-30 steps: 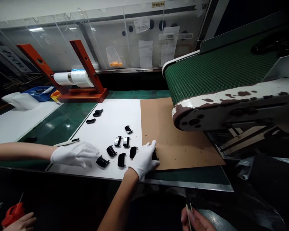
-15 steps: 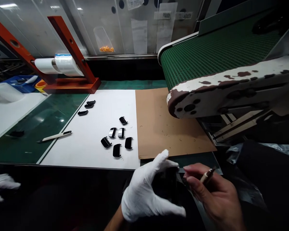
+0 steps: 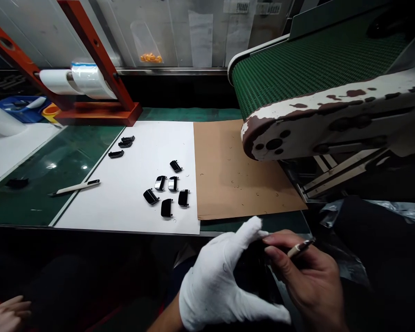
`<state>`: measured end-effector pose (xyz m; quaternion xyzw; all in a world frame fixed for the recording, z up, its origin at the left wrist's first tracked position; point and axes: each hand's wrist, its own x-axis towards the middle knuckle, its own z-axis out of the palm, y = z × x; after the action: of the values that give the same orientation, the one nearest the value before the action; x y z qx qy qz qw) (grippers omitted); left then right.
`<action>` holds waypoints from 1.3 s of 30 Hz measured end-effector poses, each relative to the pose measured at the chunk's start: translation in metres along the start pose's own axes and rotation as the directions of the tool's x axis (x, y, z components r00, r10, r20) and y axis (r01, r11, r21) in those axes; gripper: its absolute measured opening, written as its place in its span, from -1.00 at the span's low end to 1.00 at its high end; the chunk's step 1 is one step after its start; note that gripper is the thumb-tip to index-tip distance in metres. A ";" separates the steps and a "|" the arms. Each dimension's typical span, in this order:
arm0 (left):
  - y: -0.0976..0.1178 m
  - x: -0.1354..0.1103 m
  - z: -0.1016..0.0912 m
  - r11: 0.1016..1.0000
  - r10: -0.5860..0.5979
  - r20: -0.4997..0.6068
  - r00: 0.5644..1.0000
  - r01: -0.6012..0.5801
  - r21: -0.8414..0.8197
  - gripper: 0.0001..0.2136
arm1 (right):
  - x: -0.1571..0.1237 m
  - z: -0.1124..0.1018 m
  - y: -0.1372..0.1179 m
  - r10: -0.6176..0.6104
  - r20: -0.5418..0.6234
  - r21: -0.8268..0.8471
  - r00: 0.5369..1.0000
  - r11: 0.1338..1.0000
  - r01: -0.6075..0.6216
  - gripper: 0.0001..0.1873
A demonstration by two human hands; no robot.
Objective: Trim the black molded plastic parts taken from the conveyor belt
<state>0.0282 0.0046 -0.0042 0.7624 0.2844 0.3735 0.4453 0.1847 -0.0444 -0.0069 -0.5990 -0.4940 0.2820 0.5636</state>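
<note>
My left hand (image 3: 224, 276), in a white glove, is curled with thumb and fingers apart around a dark, glossy part (image 3: 257, 260); the part's outline is lost in shadow. My bare right hand (image 3: 307, 276) is closed, with a beige pen-like tool (image 3: 297, 249) lodged in it, dark end pointing up and right. Its thumb and forefinger tips come together beside the gloved fingertips; anything pinched there is too small to make out. Several glossy black plastic pieces (image 3: 166, 208) lie on the white sheet (image 3: 124, 198) beyond my hands.
Small curled bits dot the brown cardboard (image 3: 242, 184). A green conveyor belt (image 3: 307, 69) overhangs it at right. A white pen (image 3: 78, 187) lies at left, before an orange roll stand (image 3: 97, 113). Another person's bare hand (image 3: 10, 313) shows at lower left.
My left hand has shifted right and slightly down, its fingertips now meeting my right fingertips. The view has tilted down a little. At lower left, the other person's gloved hand has moved mostly out of view and a bare hand appears.
</note>
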 end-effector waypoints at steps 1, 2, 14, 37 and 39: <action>0.001 0.000 0.001 1.000 -0.003 -0.001 1.000 0.004 0.023 0.09 | -0.001 0.000 0.000 0.009 -0.015 0.011 1.000 1.000 -0.008 -0.94; 0.002 0.000 0.002 0.999 -0.003 -0.007 1.000 0.003 0.040 0.12 | -0.001 0.001 0.001 0.018 -0.022 0.021 1.000 1.000 -0.017 -0.94; 0.004 0.000 0.006 0.995 -0.006 -0.070 0.998 0.012 0.095 0.03 | -0.007 0.008 0.019 0.287 0.018 0.304 0.958 0.911 -0.278 -0.92; -0.014 -0.004 -0.001 0.950 -0.130 -0.054 0.990 0.140 0.280 -0.09 | 0.004 -0.025 0.029 0.310 0.400 -0.201 0.863 0.948 -0.247 -0.67; -0.015 -0.005 -0.001 0.952 -0.141 -0.057 0.988 0.151 0.267 -0.09 | 0.007 -0.027 0.018 0.301 0.499 -0.329 0.813 0.933 -0.143 -0.53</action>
<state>0.0233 0.0078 -0.0190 0.7859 0.3968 0.3114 0.3578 0.2168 -0.0462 -0.0171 -0.6211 -0.5931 0.4324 0.2747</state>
